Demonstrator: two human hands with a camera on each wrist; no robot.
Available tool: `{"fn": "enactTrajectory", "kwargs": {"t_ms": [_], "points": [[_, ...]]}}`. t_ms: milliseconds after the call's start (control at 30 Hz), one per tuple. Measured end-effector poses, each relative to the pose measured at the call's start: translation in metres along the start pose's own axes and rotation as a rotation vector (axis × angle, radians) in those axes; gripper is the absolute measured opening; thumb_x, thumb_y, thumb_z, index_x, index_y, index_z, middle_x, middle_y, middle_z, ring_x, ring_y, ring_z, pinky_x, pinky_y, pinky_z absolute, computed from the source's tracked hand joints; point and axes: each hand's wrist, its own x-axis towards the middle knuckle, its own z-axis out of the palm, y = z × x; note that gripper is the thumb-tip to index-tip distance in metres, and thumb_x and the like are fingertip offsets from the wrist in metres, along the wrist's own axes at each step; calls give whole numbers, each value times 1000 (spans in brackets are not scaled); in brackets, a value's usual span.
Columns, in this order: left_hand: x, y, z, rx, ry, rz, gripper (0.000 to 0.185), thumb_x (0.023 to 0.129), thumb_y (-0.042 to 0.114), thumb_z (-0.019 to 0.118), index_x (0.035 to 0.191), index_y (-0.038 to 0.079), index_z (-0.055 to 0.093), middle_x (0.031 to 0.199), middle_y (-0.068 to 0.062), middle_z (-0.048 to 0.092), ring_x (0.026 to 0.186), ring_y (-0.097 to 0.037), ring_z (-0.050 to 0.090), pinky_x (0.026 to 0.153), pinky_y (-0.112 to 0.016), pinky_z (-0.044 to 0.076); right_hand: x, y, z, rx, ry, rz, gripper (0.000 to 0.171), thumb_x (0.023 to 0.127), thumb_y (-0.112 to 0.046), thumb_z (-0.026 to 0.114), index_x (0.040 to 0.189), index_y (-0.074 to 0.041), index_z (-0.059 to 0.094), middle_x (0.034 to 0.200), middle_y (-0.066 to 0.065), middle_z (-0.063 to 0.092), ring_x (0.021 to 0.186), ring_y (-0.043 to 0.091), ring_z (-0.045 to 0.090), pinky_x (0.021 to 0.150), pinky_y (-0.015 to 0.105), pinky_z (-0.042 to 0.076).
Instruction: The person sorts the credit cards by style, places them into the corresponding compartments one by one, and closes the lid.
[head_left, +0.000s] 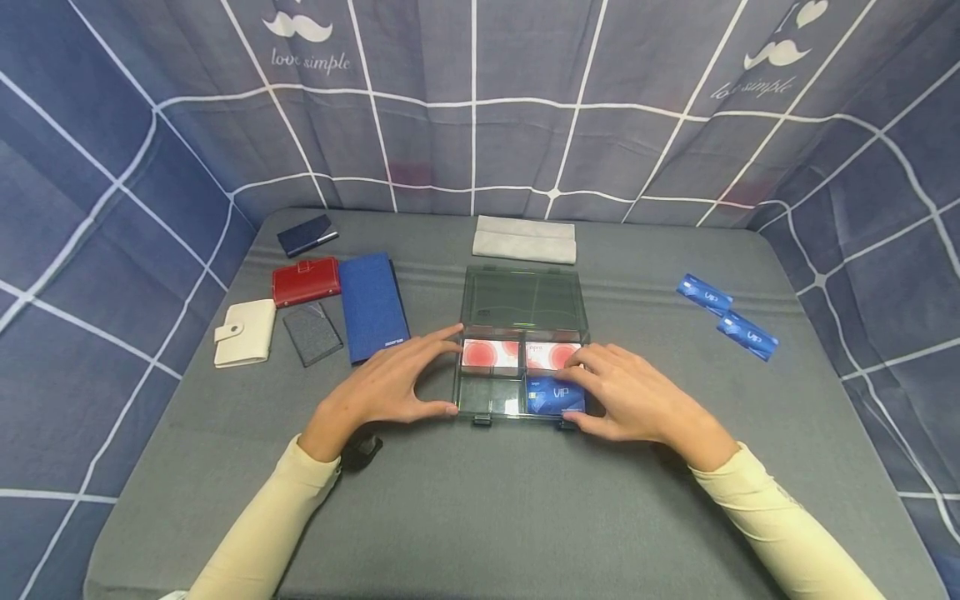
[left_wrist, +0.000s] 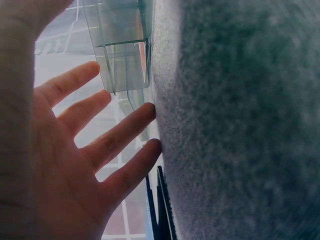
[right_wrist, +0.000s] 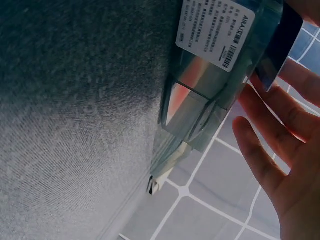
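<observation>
A clear greenish plastic box (head_left: pixel 487 398) lies with its lid (head_left: pixel 522 298) folded back, divided into compartments. Red-and-white cards (head_left: pixel 489 354) fill the two rear compartments. At the front right, a blue VIP card (head_left: pixel 546 397) is pinched between the thumb and fingers of my right hand (head_left: pixel 630 396); in the right wrist view this card (right_wrist: pixel 280 47) stands tilted at the box's edge. My left hand (head_left: pixel 393 379) stays at the box's left wall with thumb and fingers apart. Its fingers (left_wrist: pixel 120 130) are spread and nearly straight in the left wrist view.
Two blue VIP cards (head_left: pixel 747 335) lie to the right. On the left are a blue folder (head_left: pixel 371 304), red wallet (head_left: pixel 306 281), cream wallet (head_left: pixel 246 332), grey card sleeve (head_left: pixel 312 333) and dark card case (head_left: pixel 306 235). A folded grey cloth-like piece (head_left: pixel 523 240) lies behind the box.
</observation>
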Motion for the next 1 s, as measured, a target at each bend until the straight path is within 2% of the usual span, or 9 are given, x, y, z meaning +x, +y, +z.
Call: {"fn": "enactTrajectory", "kwargs": {"t_ms": [233, 400, 500, 600, 733, 833, 1000], "points": [[0, 0, 0, 3, -5, -4, 86, 87, 64, 82, 157, 22, 54, 177, 10, 27, 157, -26, 41, 123, -60, 38, -2, 4, 3, 35, 24, -8, 54, 91, -49, 82, 129, -12, 73, 123, 3, 68, 110, 24, 65, 96, 48, 56], [1, 0, 0, 5, -2, 0, 86, 88, 64, 81, 157, 22, 54, 177, 10, 26, 156, -26, 41, 122, -61, 38, -8, 18, 2, 147, 50, 58, 53, 91, -45, 85, 132, -14, 73, 124, -1, 69, 113, 20, 67, 93, 48, 58], [1, 0, 0, 3, 0, 3, 86, 88, 64, 81, 157, 22, 55, 177, 10, 26, 156, -26, 42, 122, -61, 38, -16, 34, -4, 179, 77, 142, 52, 89, -38, 87, 132, -12, 73, 123, 0, 71, 113, 23, 69, 92, 51, 59], [0, 0, 0, 2, -2, 0, 86, 88, 65, 81, 157, 22, 55, 177, 10, 26, 156, -26, 42, 122, -61, 38, -28, 53, -9, 162, 96, 253, 50, 89, -34, 88, 132, -13, 73, 125, 2, 72, 115, 28, 70, 92, 56, 58], [0, 0, 0, 0, -7, -8, 86, 88, 64, 81, 158, 22, 54, 177, 9, 27, 156, -27, 42, 123, -61, 37, -48, 81, -18, 168, 117, 396, 52, 87, -28, 90, 133, -11, 73, 128, 7, 72, 119, 33, 68, 94, 59, 54], [0, 0, 0, 0, -7, -10, 86, 88, 64, 81, 158, 22, 54, 177, 8, 28, 156, -27, 42, 122, -61, 37, -65, 103, -24, 186, 138, 493, 55, 85, -25, 92, 134, -8, 72, 125, 12, 73, 115, 39, 68, 91, 63, 52], [1, 1, -1, 1, -9, -9, 86, 88, 66, 80, 157, 23, 54, 177, 9, 27, 157, -26, 41, 123, -60, 37, -99, 134, -29, 191, 131, 652, 59, 86, -30, 92, 137, -11, 70, 122, 16, 72, 109, 44, 69, 85, 67, 51]]}}
